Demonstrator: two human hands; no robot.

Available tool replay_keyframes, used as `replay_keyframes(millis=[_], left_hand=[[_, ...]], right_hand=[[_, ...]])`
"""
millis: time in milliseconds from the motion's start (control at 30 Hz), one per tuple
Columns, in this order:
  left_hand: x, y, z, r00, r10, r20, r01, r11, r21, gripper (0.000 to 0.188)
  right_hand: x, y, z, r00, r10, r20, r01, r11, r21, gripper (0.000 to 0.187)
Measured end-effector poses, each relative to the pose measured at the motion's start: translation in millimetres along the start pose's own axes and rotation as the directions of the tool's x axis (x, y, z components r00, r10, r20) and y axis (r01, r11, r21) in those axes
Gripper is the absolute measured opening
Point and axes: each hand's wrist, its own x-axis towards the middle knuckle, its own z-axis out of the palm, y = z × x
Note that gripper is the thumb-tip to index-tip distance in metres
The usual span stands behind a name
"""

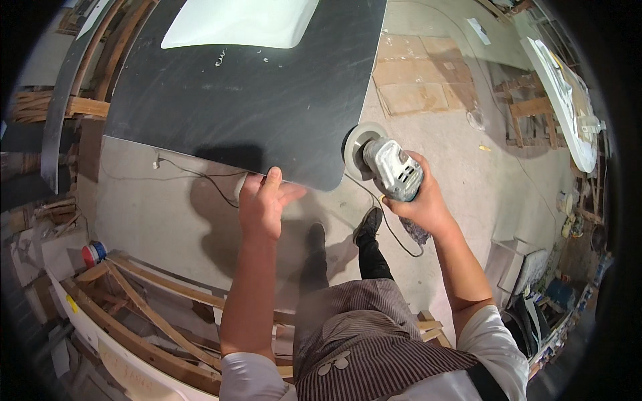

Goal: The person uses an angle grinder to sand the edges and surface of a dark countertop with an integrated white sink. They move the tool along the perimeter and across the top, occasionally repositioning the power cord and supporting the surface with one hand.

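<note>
A large dark grey panel (267,113) with a rounded near corner fills the upper middle. My left hand (262,204) is closed on its near edge, thumb on top and fingers beneath; those under the panel are partly hidden. In my right hand (424,200) is an angle grinder (396,170), gripped around its body. The grinder's round disc (361,148) is at the panel's right edge, just above the rounded corner. I cannot tell whether the disc presses on the edge. A black power cord (401,242) hangs from the grinder in a loop.
A white shape (241,23) is at the panel's far side. Flattened cardboard (424,77) covers floor at the far right. A wooden frame (154,314) stands at lower left, and a white panel (558,100) leans at right. Cable (194,170) trails beneath the panel, near my feet.
</note>
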Motion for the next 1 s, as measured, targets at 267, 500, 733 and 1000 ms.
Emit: replay_keyframes(millis=[267,500,733,1000], left_hand=[[-4,-3,7,0.993,0.032,-0.11,-0.027,0.999,0.047,0.026],[-3,-4,2,0.998,0.042,-0.053,-0.041,0.999,0.03,0.032],[-2,-4,1,0.999,0.048,0.011,-0.048,0.998,-0.029,0.032],[-3,-2,4,0.998,0.051,-0.043,-0.051,0.999,-0.019,0.025]], right_hand=[[13,1,-14,0.995,-0.09,-0.038,0.088,0.995,-0.036,0.085],[-17,14,0,0.99,-0.031,0.135,0.029,0.999,0.014,0.083],[-14,12,-1,0.979,-0.136,0.149,0.152,0.983,-0.101,0.082],[-10,8,-9,0.989,-0.095,0.116,0.103,0.993,-0.064,0.08]])
